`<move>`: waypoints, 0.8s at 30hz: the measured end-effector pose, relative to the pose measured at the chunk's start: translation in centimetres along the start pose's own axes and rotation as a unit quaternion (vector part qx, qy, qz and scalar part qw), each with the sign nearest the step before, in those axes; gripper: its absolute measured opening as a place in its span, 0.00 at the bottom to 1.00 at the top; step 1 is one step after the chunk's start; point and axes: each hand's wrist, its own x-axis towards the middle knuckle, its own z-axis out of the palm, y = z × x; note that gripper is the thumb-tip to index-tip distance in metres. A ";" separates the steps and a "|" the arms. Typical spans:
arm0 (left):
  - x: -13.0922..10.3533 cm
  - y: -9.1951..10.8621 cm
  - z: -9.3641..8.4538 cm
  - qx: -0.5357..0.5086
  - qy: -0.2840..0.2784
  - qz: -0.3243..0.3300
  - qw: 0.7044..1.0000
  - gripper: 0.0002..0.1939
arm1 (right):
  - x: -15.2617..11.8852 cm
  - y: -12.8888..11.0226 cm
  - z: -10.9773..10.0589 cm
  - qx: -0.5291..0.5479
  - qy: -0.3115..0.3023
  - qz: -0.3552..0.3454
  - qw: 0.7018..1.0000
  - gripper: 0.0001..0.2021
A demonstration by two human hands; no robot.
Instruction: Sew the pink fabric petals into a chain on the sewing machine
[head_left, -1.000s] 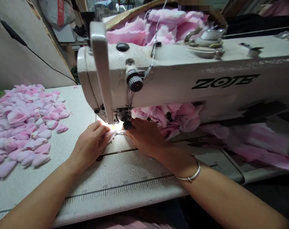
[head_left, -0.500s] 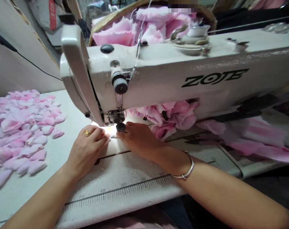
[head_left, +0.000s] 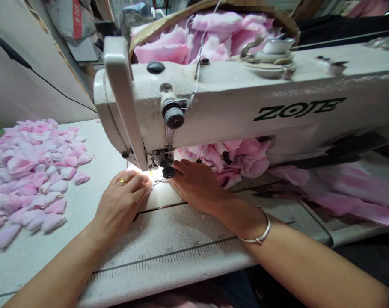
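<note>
Both hands are at the needle area of a white sewing machine point(head_left: 226, 102), under its bright lamp. My left hand point(head_left: 125, 194), with a gold ring, is left of the needle. Its fingertips are pinched together, and what lies in them is lost in the glare. My right hand point(head_left: 197, 184), wearing a silver bangle point(head_left: 263, 231) at the wrist, is just right of the needle with fingers curled down. A black knob point(head_left: 168, 172) partly covers its fingertips, so their hold cannot be made out. Dark thread point(head_left: 158, 182) shows between the hands.
Small pink and white padded fabric pieces point(head_left: 37, 175) are heaped on the left of the table point(head_left: 143, 278). Bunched pink fabric point(head_left: 248, 158) lies under the machine arm, with more pink cloth point(head_left: 348, 188) at right. Behind stands a basket point(head_left: 293, 32) of pink fabric.
The whole view has shifted slightly, so the machine appears further right. The gap between my fingertips has widened a little, and thread is now plainer there.
</note>
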 end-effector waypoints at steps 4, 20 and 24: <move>-0.2 0.2 -0.1 -0.008 -0.009 0.004 1.000 0.13 | 0.1 0.1 0.2 -0.021 0.037 -0.026 0.999 0.08; 0.1 1.2 0.0 -0.020 -0.029 -0.036 0.999 0.15 | 0.6 -0.3 0.2 -0.003 0.016 0.014 1.000 0.08; 0.2 0.7 0.5 -0.033 -0.019 -0.044 0.998 0.12 | 0.9 -0.2 0.5 -0.005 0.010 0.025 1.000 0.08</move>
